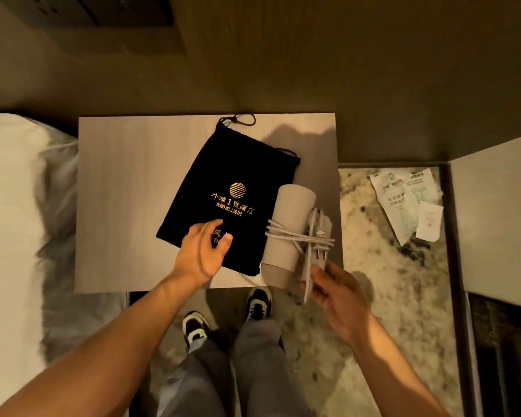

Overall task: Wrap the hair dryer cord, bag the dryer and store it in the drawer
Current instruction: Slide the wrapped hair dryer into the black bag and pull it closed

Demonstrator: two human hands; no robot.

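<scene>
A beige hair dryer [286,224] lies at the right edge of a pale wooden nightstand [127,188], its white cord [298,236] wound several times around the barrel. My right hand [334,293] grips the dryer's folded handle at the near end. A black drawstring bag [223,200] with gold hotel lettering lies flat beside the dryer, its drawstring [241,119] at the far edge. My left hand [203,251] hovers over the bag's near corner, fingers spread, holding nothing. No drawer can be seen.
A white bed [9,221] with a grey throw borders the nightstand on the left. To the right, crumpled papers [406,203] lie on a speckled rug [382,284]. A pale surface [500,224] juts in at the far right. My feet stand below the nightstand's front edge.
</scene>
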